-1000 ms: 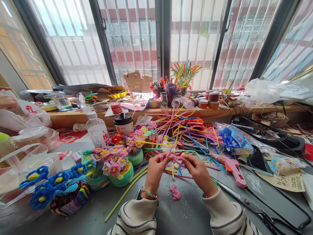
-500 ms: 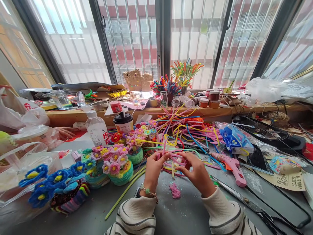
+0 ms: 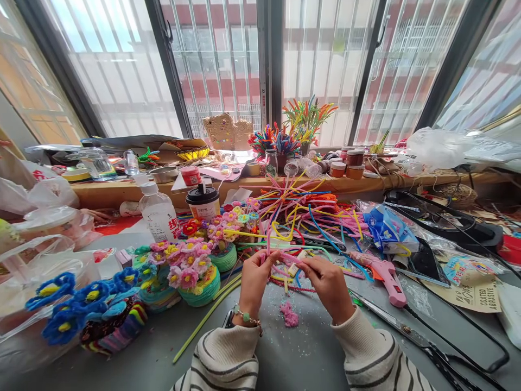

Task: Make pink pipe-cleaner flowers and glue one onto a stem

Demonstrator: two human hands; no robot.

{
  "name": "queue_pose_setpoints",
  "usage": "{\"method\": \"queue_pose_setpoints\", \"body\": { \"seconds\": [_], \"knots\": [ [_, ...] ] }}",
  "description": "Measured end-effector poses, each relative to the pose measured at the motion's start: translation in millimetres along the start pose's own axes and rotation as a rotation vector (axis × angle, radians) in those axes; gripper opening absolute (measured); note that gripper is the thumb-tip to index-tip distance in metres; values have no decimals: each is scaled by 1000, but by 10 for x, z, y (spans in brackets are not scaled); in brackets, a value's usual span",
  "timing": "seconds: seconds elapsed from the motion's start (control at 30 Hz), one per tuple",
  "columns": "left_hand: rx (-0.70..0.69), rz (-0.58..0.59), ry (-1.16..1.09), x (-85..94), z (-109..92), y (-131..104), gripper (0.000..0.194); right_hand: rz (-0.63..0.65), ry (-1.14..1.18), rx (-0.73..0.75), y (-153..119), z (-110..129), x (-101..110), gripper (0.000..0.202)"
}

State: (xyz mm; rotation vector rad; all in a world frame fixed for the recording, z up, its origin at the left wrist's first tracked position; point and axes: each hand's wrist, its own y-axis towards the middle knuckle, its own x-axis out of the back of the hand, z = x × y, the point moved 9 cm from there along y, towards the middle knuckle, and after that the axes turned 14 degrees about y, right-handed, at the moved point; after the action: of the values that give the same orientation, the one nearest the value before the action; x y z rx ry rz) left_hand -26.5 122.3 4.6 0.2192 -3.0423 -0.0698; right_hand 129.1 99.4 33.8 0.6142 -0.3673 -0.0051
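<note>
Fingers of the right hand (image 3: 328, 285) aren't spread anymore like a moment ago, they're now pinched together on the pink fuzzy stem (image 3: 288, 257), which is strung between both hands over the middle of the desk (image 3: 285, 366). The other side is nipped between thumb and fingertips by the left hand (image 3: 255, 279), so it's pinned at two spots and probably steadier to work on, though how the strands are crossed can't be told. As for room, the near edge is cut off from view, and a pink fluffy scrap (image 3: 289, 314) is left just below the hands. Elbow space is hemmed in toward the left side by the green stems (image 3: 201, 321), toward the right by the scissors (image 3: 413, 334), and toward the far edge by a tangled heap (image 3: 321, 202)
</note>
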Motion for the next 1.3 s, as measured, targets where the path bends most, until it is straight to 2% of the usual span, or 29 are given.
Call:
{"method": "queue_pose_setpoints", "body": {
  "seconds": [0.1, 0.17, 0.23, 0.37, 0.43, 0.53, 0.7, 0.8, 0.93, 1.0, 1.17, 1.3],
  "knots": [
    [32, -10, -66, 57, -12, 9, 49, -165, 274, -236, -3, -249, 186, 25],
    [33, 32, -80, 40, -34, 9, 51, -240, 499, -340, -21, -380, 221, 24],
    [42, 187, -55, -103, -42, -19, 50, -279, 675, -390, -33, -440, 193, 23],
    [99, 636, 53, -519, 7, -247, 48, -248, 1020, -497, -72, -435, -67, 23],
    [97, 748, 100, -609, 13, -342, 48, -243, 1174, -530, -97, -398, -187, 26],
    [83, 832, 166, -655, 24, -423, 48, -198, 1218, -565, -129, -345, -303, 31],
    [111, 933, 228, -698, 82, -513, 51, -94, 1068, -626, -174, -321, -369, 37],
    [121, 887, 193, -685, 54, -477, 50, -158, 1026, -648, -177, -381, -283, 33],
    [63, 674, 59, -548, -86, -319, 52, -370, 1047, -608, -162, -498, -59, 35],
    [43, 619, -1, -495, -130, -285, 47, -441, 1062, -591, -164, -541, 11, 34],
    [40, 572, -39, -460, -142, -272, 34, -454, 1085, -595, -171, -556, 24, 29],
    [48, 476, -1, -408, -117, -229, 31, -448, 1165, -607, -177, -530, -4, 32]
  ]
}}
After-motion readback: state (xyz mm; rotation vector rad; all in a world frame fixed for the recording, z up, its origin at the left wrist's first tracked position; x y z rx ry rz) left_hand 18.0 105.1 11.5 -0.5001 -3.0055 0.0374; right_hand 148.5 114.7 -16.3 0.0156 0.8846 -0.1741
